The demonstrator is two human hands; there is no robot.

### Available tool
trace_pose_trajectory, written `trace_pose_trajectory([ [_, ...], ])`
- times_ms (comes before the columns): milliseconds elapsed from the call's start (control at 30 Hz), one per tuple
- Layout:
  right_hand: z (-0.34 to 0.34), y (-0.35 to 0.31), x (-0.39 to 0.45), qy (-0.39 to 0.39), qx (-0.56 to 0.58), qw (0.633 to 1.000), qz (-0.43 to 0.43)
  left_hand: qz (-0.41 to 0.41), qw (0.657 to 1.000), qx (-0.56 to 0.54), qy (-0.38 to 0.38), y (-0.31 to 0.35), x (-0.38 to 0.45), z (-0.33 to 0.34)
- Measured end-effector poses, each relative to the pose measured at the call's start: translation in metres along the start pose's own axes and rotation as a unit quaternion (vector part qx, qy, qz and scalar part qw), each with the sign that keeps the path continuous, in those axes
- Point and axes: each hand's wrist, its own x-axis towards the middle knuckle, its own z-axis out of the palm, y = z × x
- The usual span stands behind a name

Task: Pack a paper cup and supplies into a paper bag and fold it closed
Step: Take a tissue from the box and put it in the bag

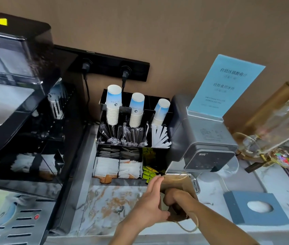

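Low in the frame, right of centre: brown paper bag (184,184) standing on the marbled counter (115,200), mouth open toward the camera, string handle looping over the counter edge below it. Left hand (150,204) flat against the bag's left side, fingers spread and extended upward along the paper, thumb hooked near the rim; open grip, bracing rather than pinching. Right hand (175,197) reaching down into the bag's mouth, fingers curled inside; whether that grip closes on anything, impossible to tell, since the bag's wall and the hand itself hide the contents. No cup visibly inside the bag from this angle.

Just above the bag, at centre frame: black organiser (104,138) with three stacks of paper cups (112,105) upside down at its back, wrapped stirrers and white sticks in the middle row, white sachets (129,167) and yellow-green packets (149,172) in the front compartments. Right of it, touching the bag's upper edge, grey appliance (204,144) carrying a blue sign (227,84). Far left, black coffee machine (16,85). Lower right, blue-grey tissue box (257,207) on the counter, well apart from the bag.
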Motion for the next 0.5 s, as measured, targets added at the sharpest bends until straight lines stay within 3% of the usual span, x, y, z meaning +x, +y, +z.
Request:
trace_pose_trajectory([
  [133,-0.031,-0.014,-0.018,-0.034,-0.004,0.999,-0.006,0.001,1.0,0.005,-0.013,0.0,0.007,0.0],
  [267,-0.064,0.005,-0.061,0.016,0.054,0.986,-0.156,0.008,1.0,-0.01,-0.013,-0.001,0.008,-0.012],
  [333,-0.073,0.027,-0.091,0.034,0.205,0.957,-0.205,0.023,0.999,-0.03,0.003,0.001,0.005,-0.024],
  [400,-0.079,0.053,-0.118,0.106,0.332,0.911,-0.222,0.021,0.999,-0.043,0.023,0.001,0.002,-0.038],
  [500,-0.07,0.103,-0.13,0.21,0.42,0.857,-0.211,-0.026,0.997,-0.047,0.059,-0.011,-0.004,-0.055],
])
